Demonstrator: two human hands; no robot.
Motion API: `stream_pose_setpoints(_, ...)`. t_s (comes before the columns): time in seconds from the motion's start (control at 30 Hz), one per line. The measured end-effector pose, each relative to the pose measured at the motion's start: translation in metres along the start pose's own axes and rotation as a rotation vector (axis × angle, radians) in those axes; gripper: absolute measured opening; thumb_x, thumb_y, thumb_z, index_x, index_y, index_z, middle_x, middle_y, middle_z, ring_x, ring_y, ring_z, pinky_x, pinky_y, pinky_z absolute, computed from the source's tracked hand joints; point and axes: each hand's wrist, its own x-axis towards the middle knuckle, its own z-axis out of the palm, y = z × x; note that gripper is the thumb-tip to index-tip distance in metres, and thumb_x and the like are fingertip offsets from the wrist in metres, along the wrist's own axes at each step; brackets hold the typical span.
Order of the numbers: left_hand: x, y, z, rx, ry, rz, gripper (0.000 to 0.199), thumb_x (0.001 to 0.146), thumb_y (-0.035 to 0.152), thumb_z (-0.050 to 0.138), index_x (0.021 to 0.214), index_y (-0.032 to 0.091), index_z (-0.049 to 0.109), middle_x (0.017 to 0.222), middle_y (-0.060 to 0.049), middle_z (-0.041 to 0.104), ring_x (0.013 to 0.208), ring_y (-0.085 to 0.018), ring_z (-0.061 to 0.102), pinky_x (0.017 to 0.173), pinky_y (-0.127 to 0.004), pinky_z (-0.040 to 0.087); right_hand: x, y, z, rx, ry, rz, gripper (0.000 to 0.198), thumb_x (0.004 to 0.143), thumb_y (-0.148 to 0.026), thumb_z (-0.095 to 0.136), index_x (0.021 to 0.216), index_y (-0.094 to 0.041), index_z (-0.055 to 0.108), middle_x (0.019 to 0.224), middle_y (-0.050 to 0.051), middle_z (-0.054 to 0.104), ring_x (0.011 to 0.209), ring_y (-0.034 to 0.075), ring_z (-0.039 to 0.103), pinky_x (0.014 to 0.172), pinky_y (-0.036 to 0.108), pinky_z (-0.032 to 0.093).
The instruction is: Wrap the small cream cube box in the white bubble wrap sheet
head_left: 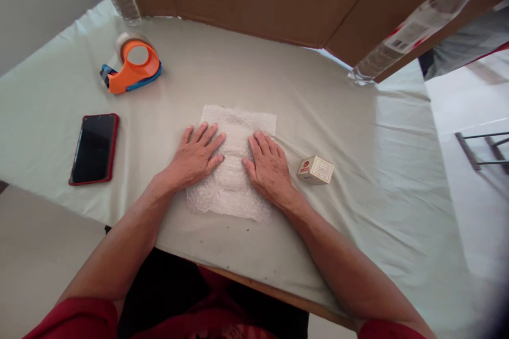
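A sheet of bubble wrap (pixel 233 185) lies flat on the cloth-covered table in front of me. My left hand (pixel 196 156) rests palm down on its left edge, fingers spread. On the opposite edge, my right hand (pixel 270 164) lies flat with the fingers close together and the thumb apart. Neither hand grips anything. Just right of my right hand sits a small cream-coloured carton (pixel 316 170) with a red mark and fine print on its sides.
An orange and blue tape dispenser (pixel 135 66) with a roll of tape stands at the back left. Nearer me on the left lies a phone (pixel 94 149) in a red case. Brown cardboard panels (pixel 254 0) with taped edges rise along the back. The tablecloth (pixel 358 212) has creases on the right.
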Motion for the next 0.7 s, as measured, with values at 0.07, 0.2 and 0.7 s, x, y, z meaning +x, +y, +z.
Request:
stream_pose_setpoints(0.07, 0.0, -0.001, 0.0, 0.001, 0.001, 0.0, 0.055, 0.102, 0.042, 0.041, 0.153, 0.02, 0.041, 0.165, -0.013, 0.03, 0.154, -0.034, 0.022, 0.123, -0.059, 0.013, 0.0, 0.0, 0.0, 0.003, -0.005, 0.002, 0.058, 0.1, -0.037, 0.038, 0.151, -0.01, 0.041, 0.162, 0.016, 0.037, 0.151, 0.032, 0.029, 0.12, 0.052, 0.025)
stream_pose_setpoints(0.2, 0.0, -0.001, -0.003, 0.018, -0.031, -0.009, 0.055, 0.102, 0.041, 0.04, 0.154, 0.02, 0.04, 0.166, -0.012, 0.029, 0.155, -0.033, 0.021, 0.124, -0.057, 0.012, 0.001, -0.002, -0.001, -0.007, -0.025, 0.016, 0.058, 0.1, -0.036, 0.038, 0.151, -0.008, 0.041, 0.162, 0.017, 0.036, 0.151, 0.032, 0.028, 0.121, 0.051, 0.025)
stream_pose_setpoints(0.7, -0.004, -0.01, -0.016, -0.126, -0.124, 0.035, 0.096, 0.08, 0.067, 0.067, 0.156, 0.017, 0.034, 0.168, -0.02, 0.017, 0.156, -0.038, 0.011, 0.125, -0.059, 0.006, 0.0, 0.002, 0.001, -0.013, 0.008, -0.018, 0.057, 0.101, -0.036, 0.04, 0.151, -0.01, 0.042, 0.161, 0.016, 0.038, 0.15, 0.032, 0.031, 0.12, 0.051, 0.027)
